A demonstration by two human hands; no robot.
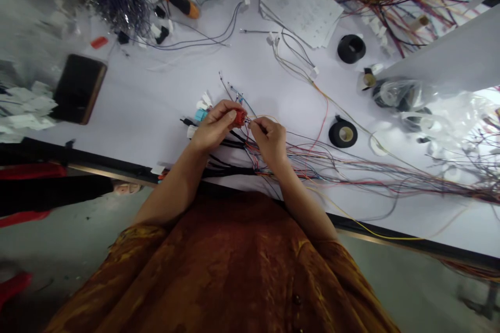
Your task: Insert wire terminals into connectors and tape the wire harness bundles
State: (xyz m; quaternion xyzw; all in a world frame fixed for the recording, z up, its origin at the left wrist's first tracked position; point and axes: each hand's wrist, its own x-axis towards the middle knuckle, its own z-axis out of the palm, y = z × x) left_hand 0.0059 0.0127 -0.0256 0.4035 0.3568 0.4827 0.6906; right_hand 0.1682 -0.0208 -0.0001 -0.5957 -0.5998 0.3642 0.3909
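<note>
My left grip is closing its fingers around a small red connector, keeping it over the table. My right grip, just beside it, is pinching narrowly on a thin wire at that connector. A wire bundle is trailing off to the right of both grips, and a black tape roll is lying near the right one.

Both forearms bare, rising from 6 o'clock and converging toward centre. Left hand sits at 9 o'clock of the right hand, knuckles up, fingers curled, pinched closed, tips toward 3 o'clock. Right hand loosely fisted, fingers pinched together, tips toward 10 o'clock. Fingertips of both hands nearly meet.
</note>
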